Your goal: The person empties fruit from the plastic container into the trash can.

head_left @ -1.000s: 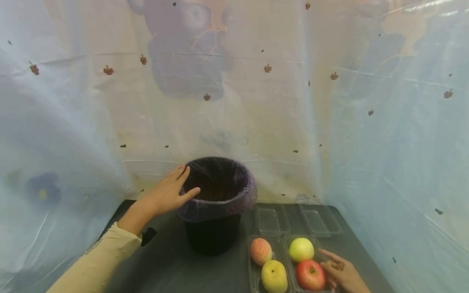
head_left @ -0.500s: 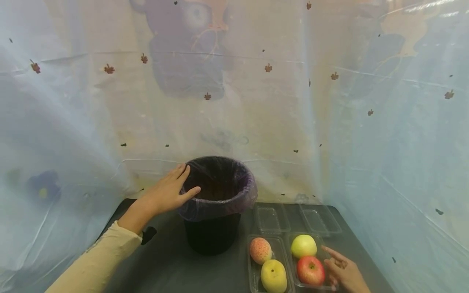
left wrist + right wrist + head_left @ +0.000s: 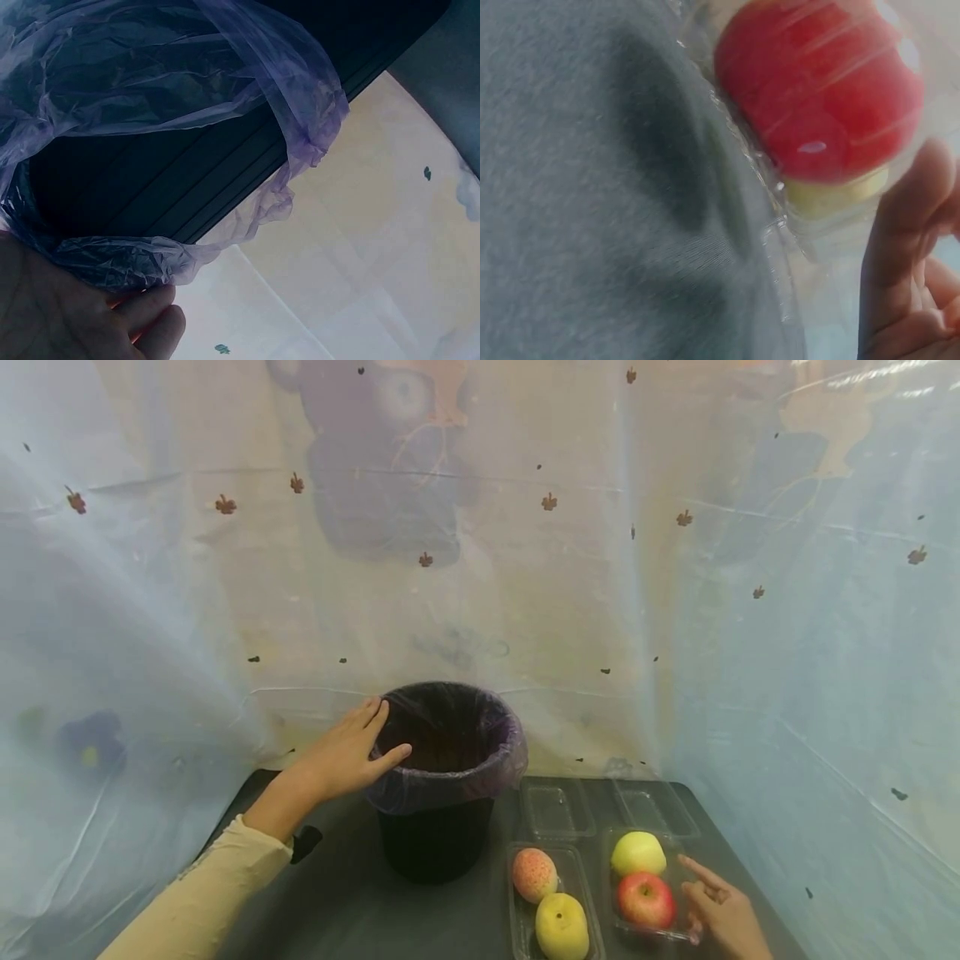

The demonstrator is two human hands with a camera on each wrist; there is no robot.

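My left hand (image 3: 341, 762) rests on the rim of a black bin (image 3: 435, 839) lined with a purple bag (image 3: 502, 760), its fingers straight and thumb over the opening. In the left wrist view, fingertips (image 3: 161, 307) lie right at the folded bag edge. My right hand (image 3: 722, 910) grips the right side of a clear plastic tray (image 3: 611, 889), index finger extended and other fingers curled. The tray holds a pale green apple (image 3: 638, 853) and a red apple (image 3: 646, 900). Close up, the red apple (image 3: 825, 90) shows through the ribbed plastic.
Left of the held tray, another clear tray (image 3: 517, 918) holds a speckled peach (image 3: 535, 875) and a yellow peach-like fruit (image 3: 562, 927). Two further clear trays stand behind, one centre (image 3: 557, 810), one right (image 3: 656, 806). Translucent printed sheeting (image 3: 480, 602) encloses the dark table (image 3: 330, 902).
The tray with the two apples has moved away and to the right together with my right hand, opening a gap from the peach tray. My left hand stays at the bin rim.
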